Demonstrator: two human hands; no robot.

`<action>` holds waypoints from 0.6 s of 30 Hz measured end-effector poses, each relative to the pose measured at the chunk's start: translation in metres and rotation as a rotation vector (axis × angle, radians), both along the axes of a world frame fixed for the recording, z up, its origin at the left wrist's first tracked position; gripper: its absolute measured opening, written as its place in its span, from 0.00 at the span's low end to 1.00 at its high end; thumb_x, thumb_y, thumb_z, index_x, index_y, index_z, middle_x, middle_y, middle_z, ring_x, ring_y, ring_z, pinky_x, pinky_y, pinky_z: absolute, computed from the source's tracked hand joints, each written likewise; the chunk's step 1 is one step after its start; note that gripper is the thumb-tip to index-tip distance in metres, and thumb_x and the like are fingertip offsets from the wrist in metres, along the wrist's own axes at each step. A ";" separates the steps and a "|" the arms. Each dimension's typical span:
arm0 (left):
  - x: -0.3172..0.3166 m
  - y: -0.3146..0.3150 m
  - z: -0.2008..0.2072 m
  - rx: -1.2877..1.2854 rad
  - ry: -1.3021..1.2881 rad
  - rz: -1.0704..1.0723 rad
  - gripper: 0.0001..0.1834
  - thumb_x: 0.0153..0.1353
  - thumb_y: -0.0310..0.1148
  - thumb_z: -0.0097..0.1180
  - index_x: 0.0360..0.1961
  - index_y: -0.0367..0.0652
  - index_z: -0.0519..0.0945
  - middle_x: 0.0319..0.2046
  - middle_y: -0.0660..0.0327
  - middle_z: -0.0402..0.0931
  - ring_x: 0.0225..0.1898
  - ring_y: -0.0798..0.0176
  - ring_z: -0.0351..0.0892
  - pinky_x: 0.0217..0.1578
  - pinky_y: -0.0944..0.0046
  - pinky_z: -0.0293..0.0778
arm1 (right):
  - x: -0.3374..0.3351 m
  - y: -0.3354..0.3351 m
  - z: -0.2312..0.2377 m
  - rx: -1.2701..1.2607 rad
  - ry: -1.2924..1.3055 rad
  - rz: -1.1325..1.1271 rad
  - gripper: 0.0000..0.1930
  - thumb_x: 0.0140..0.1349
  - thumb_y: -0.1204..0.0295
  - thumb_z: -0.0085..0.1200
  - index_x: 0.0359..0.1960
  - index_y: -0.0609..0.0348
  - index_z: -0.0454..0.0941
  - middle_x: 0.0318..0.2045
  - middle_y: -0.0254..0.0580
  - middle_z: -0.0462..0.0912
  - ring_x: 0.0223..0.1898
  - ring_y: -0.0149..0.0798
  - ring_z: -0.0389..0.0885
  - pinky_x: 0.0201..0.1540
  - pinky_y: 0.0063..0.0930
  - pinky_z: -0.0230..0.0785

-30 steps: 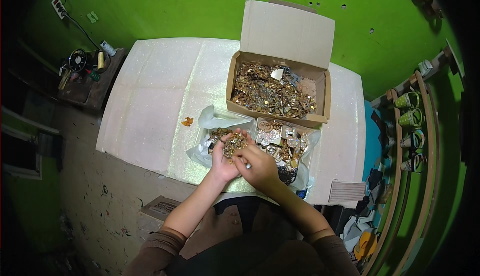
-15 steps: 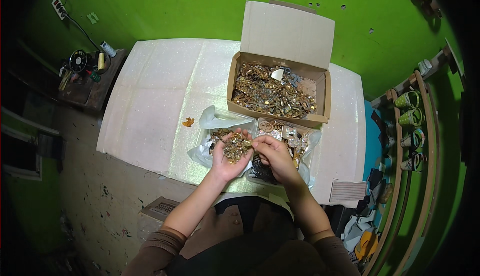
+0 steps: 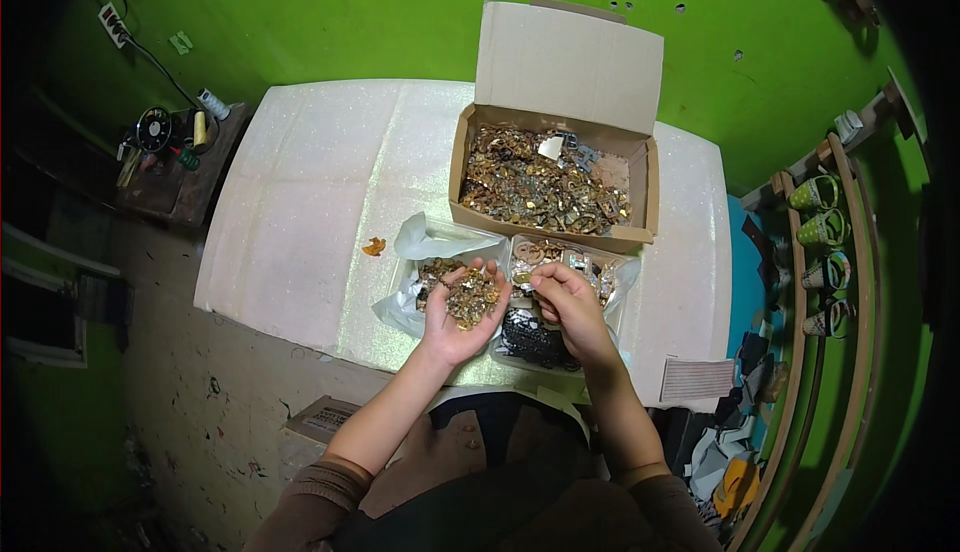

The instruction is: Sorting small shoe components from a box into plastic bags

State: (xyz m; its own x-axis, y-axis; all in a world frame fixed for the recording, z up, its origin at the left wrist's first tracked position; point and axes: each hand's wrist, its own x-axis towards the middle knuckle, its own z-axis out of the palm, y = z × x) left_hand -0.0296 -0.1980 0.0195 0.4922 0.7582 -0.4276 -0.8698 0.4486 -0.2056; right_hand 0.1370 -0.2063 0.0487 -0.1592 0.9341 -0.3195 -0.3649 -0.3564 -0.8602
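My left hand is palm up and cupped, holding a pile of small gold and silver metal pieces. It is above a tray lined with pale plastic, which has similar pieces in it. In a pinch between thumb and forefinger, my right hand grips a small gold-coloured piece. Below the right hand lies a clear container: silvery round and square pieces lie in its far part, and black pieces in its near part. Some of these are hidden by my hands.
Behind the trays stands an open cardboard box heaped with shiny metal pieces. An orange scrap lies on the white table cover. At right are a striped pad and a wooden rack with green shoe-like items.
My right hand has drawn away to the right from the pile in my left palm, carrying the small gold-coloured piece. My left hand stays nearly in place.
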 end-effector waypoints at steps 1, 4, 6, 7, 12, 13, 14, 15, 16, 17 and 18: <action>0.000 0.000 0.000 -0.001 0.006 -0.001 0.08 0.55 0.30 0.47 0.35 0.41 0.73 0.37 0.56 0.73 0.42 0.57 0.72 0.50 0.57 0.67 | 0.000 0.000 0.001 0.004 -0.034 0.007 0.04 0.57 0.72 0.49 0.32 0.59 0.73 0.19 0.21 0.67 0.18 0.14 0.59 0.19 0.09 0.48; 0.001 -0.001 0.002 0.008 0.002 -0.037 0.09 0.56 0.32 0.46 0.37 0.42 0.72 0.39 0.57 0.73 0.43 0.58 0.71 0.49 0.56 0.67 | -0.003 -0.003 0.003 0.137 -0.207 0.016 0.06 0.57 0.72 0.50 0.33 0.62 0.74 0.20 0.20 0.67 0.21 0.16 0.62 0.21 0.11 0.54; 0.002 -0.002 -0.004 0.036 0.024 -0.051 0.10 0.56 0.33 0.45 0.38 0.42 0.72 0.40 0.58 0.73 0.44 0.58 0.71 0.48 0.56 0.67 | -0.010 -0.007 0.006 0.205 -0.286 0.061 0.06 0.56 0.72 0.51 0.33 0.61 0.74 0.19 0.22 0.67 0.21 0.18 0.64 0.23 0.13 0.57; 0.001 -0.003 -0.006 0.066 0.048 -0.060 0.11 0.57 0.34 0.44 0.40 0.43 0.72 0.41 0.58 0.73 0.45 0.59 0.70 0.48 0.56 0.67 | -0.014 -0.008 0.007 0.275 -0.363 0.111 0.07 0.55 0.72 0.51 0.34 0.61 0.75 0.18 0.24 0.67 0.21 0.20 0.65 0.24 0.14 0.59; 0.001 -0.003 -0.007 0.136 -0.008 -0.087 0.12 0.57 0.35 0.43 0.41 0.46 0.72 0.42 0.59 0.72 0.44 0.60 0.70 0.47 0.59 0.66 | -0.030 -0.009 0.012 0.605 -0.760 0.221 0.07 0.49 0.74 0.56 0.32 0.59 0.77 0.18 0.35 0.67 0.20 0.28 0.67 0.23 0.21 0.59; 0.000 -0.003 -0.006 0.122 -0.029 -0.100 0.12 0.57 0.35 0.43 0.41 0.47 0.73 0.41 0.60 0.72 0.43 0.62 0.71 0.46 0.62 0.67 | -0.033 -0.006 0.012 0.629 -0.830 0.183 0.07 0.50 0.73 0.55 0.32 0.58 0.77 0.19 0.36 0.68 0.20 0.30 0.68 0.24 0.22 0.61; 0.000 -0.003 -0.007 0.122 -0.029 -0.098 0.12 0.57 0.35 0.43 0.41 0.47 0.73 0.41 0.60 0.72 0.43 0.62 0.71 0.46 0.62 0.67 | -0.034 -0.002 0.013 0.654 -0.900 0.146 0.07 0.50 0.73 0.54 0.32 0.57 0.77 0.20 0.37 0.70 0.20 0.32 0.70 0.24 0.23 0.62; 0.001 -0.003 -0.008 0.107 0.007 -0.074 0.12 0.58 0.35 0.43 0.41 0.46 0.73 0.41 0.59 0.73 0.43 0.61 0.71 0.46 0.62 0.67 | -0.034 0.003 0.015 0.655 -0.899 0.147 0.07 0.50 0.73 0.54 0.32 0.57 0.77 0.20 0.37 0.70 0.20 0.32 0.70 0.24 0.23 0.62; 0.001 -0.003 -0.009 0.092 0.042 -0.050 0.13 0.58 0.35 0.42 0.41 0.44 0.73 0.41 0.58 0.73 0.44 0.61 0.71 0.47 0.63 0.67 | -0.034 0.009 0.020 0.659 -0.946 0.119 0.06 0.51 0.72 0.54 0.31 0.57 0.78 0.20 0.38 0.71 0.21 0.35 0.71 0.25 0.25 0.63; 0.000 -0.002 -0.010 0.093 0.041 -0.049 0.13 0.58 0.35 0.42 0.41 0.44 0.73 0.41 0.58 0.73 0.44 0.61 0.71 0.47 0.63 0.67 | -0.034 0.015 0.023 0.662 -0.993 0.090 0.06 0.51 0.70 0.53 0.31 0.57 0.78 0.21 0.39 0.72 0.22 0.37 0.73 0.25 0.27 0.64; -0.002 -0.002 -0.010 0.064 0.066 -0.064 0.12 0.57 0.35 0.43 0.40 0.43 0.73 0.40 0.59 0.73 0.43 0.61 0.72 0.47 0.61 0.66 | -0.033 0.021 0.021 0.663 -0.993 0.091 0.06 0.51 0.70 0.53 0.31 0.57 0.78 0.21 0.39 0.72 0.22 0.37 0.73 0.25 0.27 0.64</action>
